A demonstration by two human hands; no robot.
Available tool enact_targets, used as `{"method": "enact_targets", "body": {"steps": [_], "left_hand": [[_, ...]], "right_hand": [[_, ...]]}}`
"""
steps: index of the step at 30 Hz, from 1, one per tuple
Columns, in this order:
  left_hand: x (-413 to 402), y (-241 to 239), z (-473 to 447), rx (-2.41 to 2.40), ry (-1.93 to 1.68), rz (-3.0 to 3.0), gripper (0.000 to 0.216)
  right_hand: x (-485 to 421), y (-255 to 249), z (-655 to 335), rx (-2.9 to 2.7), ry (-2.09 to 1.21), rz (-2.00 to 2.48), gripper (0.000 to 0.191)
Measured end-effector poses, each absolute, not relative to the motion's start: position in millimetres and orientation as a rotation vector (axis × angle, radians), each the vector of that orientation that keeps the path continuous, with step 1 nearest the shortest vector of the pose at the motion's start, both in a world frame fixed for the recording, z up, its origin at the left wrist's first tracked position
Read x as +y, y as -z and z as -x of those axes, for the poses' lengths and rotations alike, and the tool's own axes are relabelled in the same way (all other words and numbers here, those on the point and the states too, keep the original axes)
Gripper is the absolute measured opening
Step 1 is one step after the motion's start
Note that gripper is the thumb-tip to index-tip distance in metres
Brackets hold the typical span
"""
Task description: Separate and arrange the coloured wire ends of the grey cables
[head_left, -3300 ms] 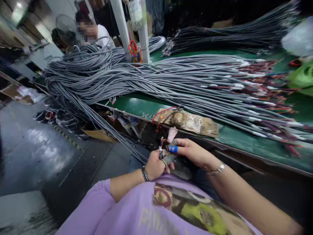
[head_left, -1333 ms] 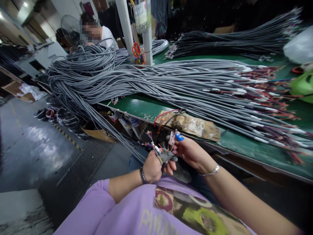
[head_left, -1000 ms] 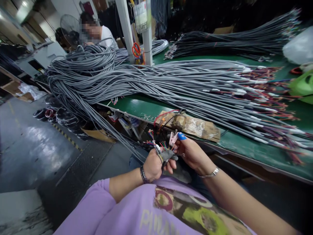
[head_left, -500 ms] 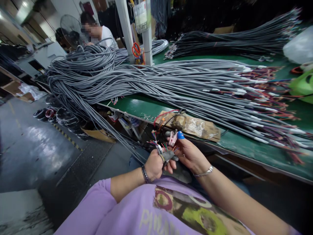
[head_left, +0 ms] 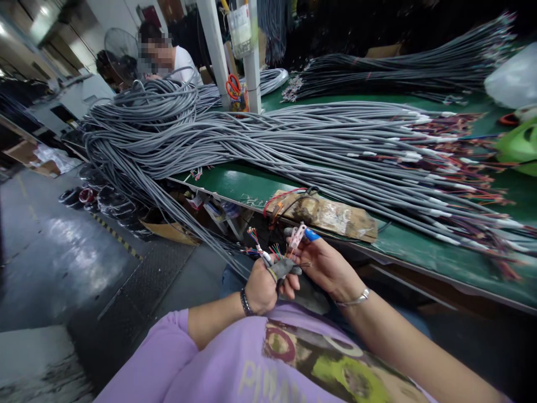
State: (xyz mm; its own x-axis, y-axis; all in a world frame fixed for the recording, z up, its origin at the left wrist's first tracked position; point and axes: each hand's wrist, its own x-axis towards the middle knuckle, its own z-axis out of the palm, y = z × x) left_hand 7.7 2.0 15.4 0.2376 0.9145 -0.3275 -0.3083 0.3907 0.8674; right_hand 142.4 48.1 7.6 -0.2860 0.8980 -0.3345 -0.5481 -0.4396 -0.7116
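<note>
Poking from left hand (head_left: pixel 262 288): cable end (head_left: pixel 268 258)

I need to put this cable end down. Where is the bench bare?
Bare green bench shows between the grey cable pile and the front edge, left of the taped cardboard; a narrower strip runs right of it. Farther back, cables crowd it. The left hand grips the cable end, the right hand a pink piece.

A: Your left hand (head_left: pixel 260 288) is curled into a tight fist close to your body, with your left forearm (head_left: pixel 213 318) bent across from the left.

B: Your right hand (head_left: pixel 325 267) sits close against it, thumb and forefinger pinched together and pointing up.
</note>
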Motion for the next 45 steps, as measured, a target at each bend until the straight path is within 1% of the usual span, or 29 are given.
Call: {"method": "enact_targets", "body": {"steps": [2,4,13,18,26,29,34,37,40,45], "left_hand": [[4.6,-17.6,-9.4,0.969,-0.982,-0.745,0.045],[7.2,-18.2,-11.0,0.968,-0.994,-0.727,0.043],[10.6,-15.8,-15.0,0.984,-1.005,-0.703,0.045],[9.3,-13.0,-16.0,0.996,-0.969,-0.725,0.046],[5.2,-15.3,-13.3,0.979,-0.976,-0.713,0.043],[2.6,-13.6,-10.6,0.982,-0.968,-0.719,0.043],[-2.4,-6.6,-4.9,1.010,-0.962,-0.766,0.045],[-4.0,-2.5,-1.9,1.030,-0.934,-0.823,0.046],[-4.4,-1.1,0.0,1.037,-0.877,-0.889,0.045],[-5.0,-2.5,1.9,1.021,-0.712,-0.974,0.047]], "right_hand": [[47.3,-7.6,-142.0,-0.565,-1.859,0.891,0.025],[47.2,-8.8,-141.5,-0.521,-1.873,0.871,0.029],[50.7,-8.9,-138.1,-0.555,-1.860,0.902,0.041],[50.2,-5.1,-138.8,-0.545,-1.881,0.876,0.040],[49.4,0.1,-139.9,-0.399,-1.957,0.753,0.031],[49.1,1.7,-143.9,-0.403,-1.971,0.756,0.033],[42.5,1.9,-157.8,-0.573,-2.083,0.790,0.043],[33.3,-3.5,-160.3,-0.794,-2.109,0.815,0.038],[25.4,-12.2,-156.2,-1.011,-2.006,0.886,0.032],[23.2,-18.3,-151.0,-1.157,-1.974,0.961,0.035]]}}
